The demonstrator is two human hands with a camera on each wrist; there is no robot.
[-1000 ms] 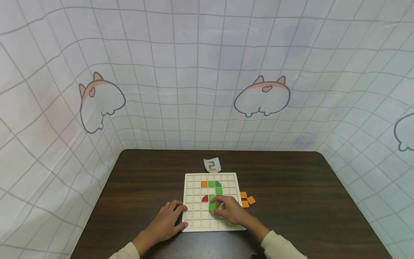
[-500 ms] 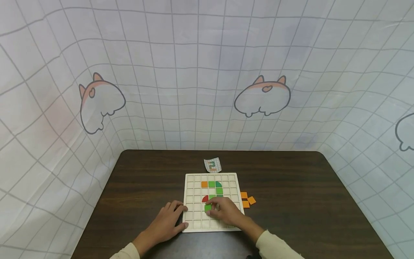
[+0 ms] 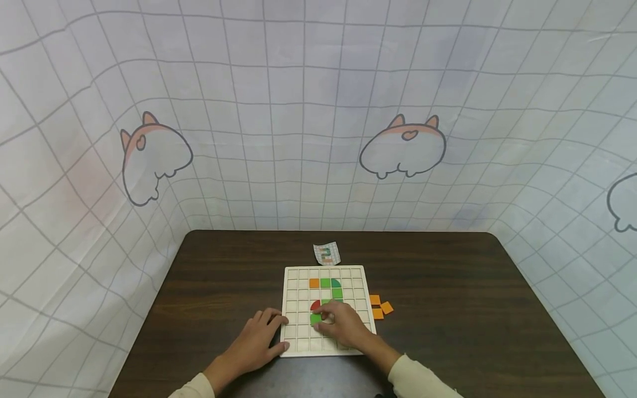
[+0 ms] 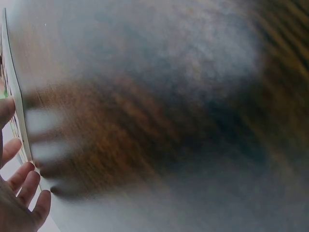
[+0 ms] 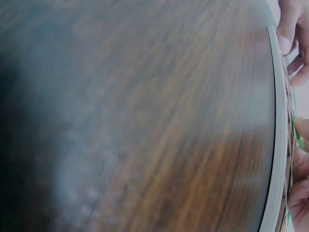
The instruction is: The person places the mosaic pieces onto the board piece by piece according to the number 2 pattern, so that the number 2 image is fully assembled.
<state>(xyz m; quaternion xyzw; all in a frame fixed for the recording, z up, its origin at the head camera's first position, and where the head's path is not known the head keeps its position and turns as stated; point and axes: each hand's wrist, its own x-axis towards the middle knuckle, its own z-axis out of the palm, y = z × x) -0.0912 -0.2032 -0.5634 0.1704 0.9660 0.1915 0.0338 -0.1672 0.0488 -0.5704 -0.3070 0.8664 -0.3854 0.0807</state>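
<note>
A pale gridded board (image 3: 302, 331) lies on the table with coloured tiles in some of its cells. My right hand (image 3: 345, 326) is over the board, pinching a green square tile (image 3: 316, 319) by its edges, just below a red quarter-circle tile (image 3: 316, 305). In the right wrist view, that green tile (image 5: 299, 141) shows tilted between thumb and finger. Relaxed, my left hand (image 3: 256, 338) touches the board's left edge with thumb and fingertips; the left wrist view shows those fingers (image 4: 29, 183) loosely bent. My right hand partly hides the tiles in the middle.
Three orange square tiles (image 3: 378, 313) lie on the dark table (image 3: 448, 309) right of the board. Behind the board is a small pattern card (image 3: 327, 254). On the board's upper part sit an orange tile (image 3: 314, 283), green squares (image 3: 337, 293) and a dark green quarter-circle (image 3: 335, 283).
My right hand has shifted left across the board with the green square tile, from under the middle column to below the red quarter-circle. My left hand stays put.
</note>
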